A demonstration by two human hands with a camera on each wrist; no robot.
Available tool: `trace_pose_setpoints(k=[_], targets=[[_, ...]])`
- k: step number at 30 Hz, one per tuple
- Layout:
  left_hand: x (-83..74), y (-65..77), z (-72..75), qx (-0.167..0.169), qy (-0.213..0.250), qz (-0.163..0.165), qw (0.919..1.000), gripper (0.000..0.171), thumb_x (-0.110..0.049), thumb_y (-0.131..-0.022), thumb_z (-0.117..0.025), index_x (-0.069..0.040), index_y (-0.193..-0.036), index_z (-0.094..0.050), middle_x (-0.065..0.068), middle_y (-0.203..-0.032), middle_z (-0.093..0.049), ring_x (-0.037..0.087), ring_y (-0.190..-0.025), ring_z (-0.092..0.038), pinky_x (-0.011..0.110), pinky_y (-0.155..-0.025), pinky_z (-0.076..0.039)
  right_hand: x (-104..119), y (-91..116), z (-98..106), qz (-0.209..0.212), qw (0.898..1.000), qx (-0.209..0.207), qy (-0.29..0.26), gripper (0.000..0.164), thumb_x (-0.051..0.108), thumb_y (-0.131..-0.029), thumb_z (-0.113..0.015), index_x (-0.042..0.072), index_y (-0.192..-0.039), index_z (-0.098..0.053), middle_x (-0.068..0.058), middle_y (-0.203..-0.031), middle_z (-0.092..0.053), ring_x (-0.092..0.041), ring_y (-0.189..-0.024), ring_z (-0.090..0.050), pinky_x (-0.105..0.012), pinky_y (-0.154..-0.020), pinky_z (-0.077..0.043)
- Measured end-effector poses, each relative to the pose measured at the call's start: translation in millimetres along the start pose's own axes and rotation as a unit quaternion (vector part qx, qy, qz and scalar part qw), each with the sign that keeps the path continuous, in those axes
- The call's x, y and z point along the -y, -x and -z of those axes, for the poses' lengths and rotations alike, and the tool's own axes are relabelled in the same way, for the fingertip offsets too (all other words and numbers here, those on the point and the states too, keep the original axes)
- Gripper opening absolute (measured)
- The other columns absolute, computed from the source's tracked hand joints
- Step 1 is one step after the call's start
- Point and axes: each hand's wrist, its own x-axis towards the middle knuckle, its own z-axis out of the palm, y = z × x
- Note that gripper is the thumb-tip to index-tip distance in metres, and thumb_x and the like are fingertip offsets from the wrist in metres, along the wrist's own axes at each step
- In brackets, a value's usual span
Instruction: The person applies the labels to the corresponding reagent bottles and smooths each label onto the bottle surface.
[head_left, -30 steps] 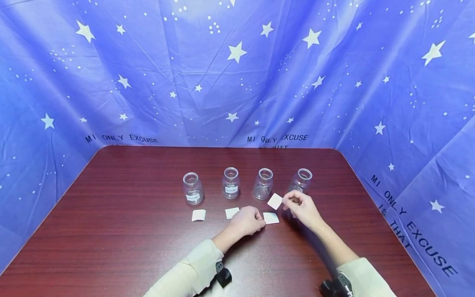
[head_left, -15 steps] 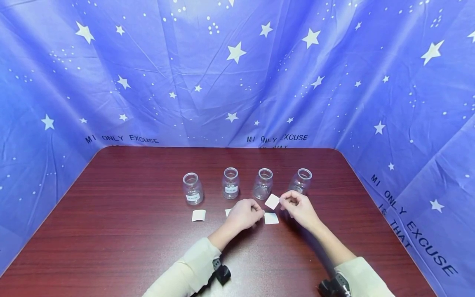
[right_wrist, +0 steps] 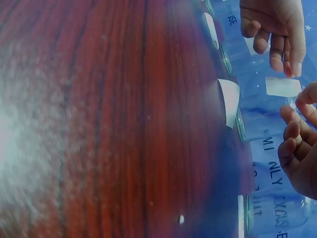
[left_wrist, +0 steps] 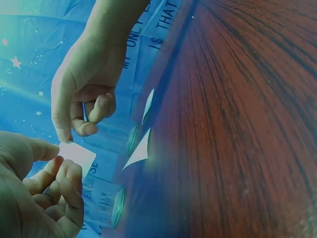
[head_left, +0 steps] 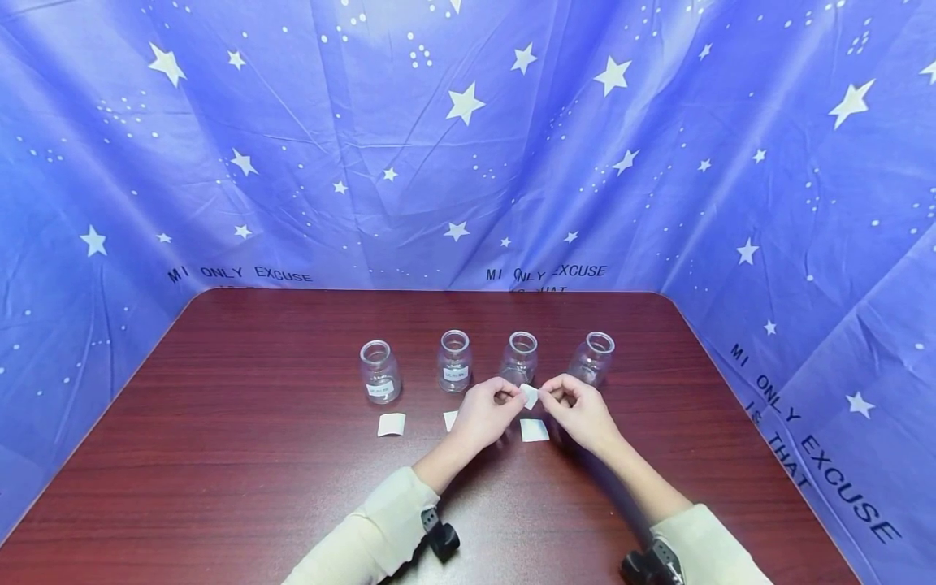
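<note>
In the head view my left hand [head_left: 488,413] and right hand [head_left: 582,414] meet at a small white square label [head_left: 530,396], held off the table. The right hand pinches its right side with thumb and forefinger. At the opposite edge, the left thumb and forefinger pinch it too. The left wrist view shows the label [left_wrist: 78,156] between both sets of fingertips. Behind the hands stand the third glass jar [head_left: 522,357] and the rightmost jar [head_left: 594,356], both partly covered. Below the fingers another white square [head_left: 535,430] lies on the table.
To the left stand two jars with printed labels, one jar [head_left: 380,372] at the end and one jar [head_left: 455,361] beside it. A curled white square [head_left: 391,424] lies before the first; another square [head_left: 450,420] is half hidden by my left hand. A blue starry curtain [head_left: 409,146] surrounds the brown table [head_left: 241,455].
My left hand has lifted and moved forward to the label's edge. The right hand has shifted left with the label, which has turned and now shows less of its face.
</note>
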Motion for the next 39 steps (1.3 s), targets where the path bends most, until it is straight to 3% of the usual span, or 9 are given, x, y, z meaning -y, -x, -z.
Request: trace_pose_setpoints(k=[7,15,21,26,35,39], targets=[[2.0,-1.3,-0.3,0.007,0.055,-0.006,0.9985,0.018,-0.023,-0.088,-0.062,-0.006,-0.092,-0.066,0.01,-0.077,-0.069,0.004,-0.056,-0.058,0.018,-0.056,-0.049,3.4,1.3,-4.0,0.055,0.998,-0.006,0.023,0.003,0.005,-0.083,-0.067,0.007,-0.085,-0.065,0.001,-0.064,-0.057,0.0,-0.049,-0.04,-0.019,-0.043,-0.035],[4.1,-2.7,0.1,-0.001,0.094,-0.008,0.9955,0.022,-0.022,-0.089,-0.062,-0.001,-0.093,-0.066,0.017,-0.082,-0.07,0.026,-0.063,-0.068,0.019,-0.054,-0.051,6.3,2.6,-8.7,0.115,0.99,-0.034,0.073,0.011,0.002,-0.078,-0.071,0.011,-0.083,-0.068,0.005,-0.064,-0.058,0.003,-0.054,-0.043,-0.017,-0.046,-0.038],[4.8,-3.9,-0.3,-0.003,0.094,-0.008,0.9955,0.019,-0.019,-0.088,-0.062,-0.001,-0.091,-0.068,0.02,-0.079,-0.07,0.015,-0.056,-0.064,0.019,-0.052,-0.049,7.2,2.6,-11.3,0.166,0.98,-0.036,0.099,0.011,0.002,-0.076,-0.072,0.01,-0.081,-0.068,0.006,-0.067,-0.059,0.004,-0.058,-0.043,-0.016,-0.049,-0.039],[4.4,-4.2,-0.3,-0.003,0.099,0.006,0.9951,0.016,-0.015,-0.086,-0.061,-0.001,-0.09,-0.068,0.017,-0.075,-0.069,0.009,-0.054,-0.06,0.019,-0.051,-0.048,7.6,2.7,-12.3,0.181,0.976,-0.027,0.119,0.01,0.004,-0.077,-0.073,0.011,-0.083,-0.069,0.008,-0.067,-0.057,0.005,-0.057,-0.043,-0.017,-0.048,-0.04],[5.1,-5.3,-1.7,-0.023,0.107,0.017,0.9938,0.014,-0.012,-0.083,-0.06,-0.001,-0.087,-0.068,0.014,-0.07,-0.068,0.017,-0.055,-0.064,0.02,-0.05,-0.048,6.6,3.4,-13.3,0.182,0.977,-0.038,0.106,0.011,0.005,-0.075,-0.075,0.011,-0.081,-0.067,0.008,-0.066,-0.056,0.004,-0.058,-0.044,-0.016,-0.048,-0.041],[6.1,-6.2,-0.8,-0.031,0.105,0.016,0.9939,0.014,-0.011,-0.082,-0.059,-0.001,-0.087,-0.068,0.016,-0.069,-0.067,0.012,-0.053,-0.061,0.018,-0.049,-0.046,6.5,3.2,-11.7,0.174,0.978,-0.056,0.105,0.012,0.007,-0.074,-0.076,0.012,-0.08,-0.067,0.008,-0.064,-0.055,0.004,-0.056,-0.042,-0.017,-0.048,-0.039]])
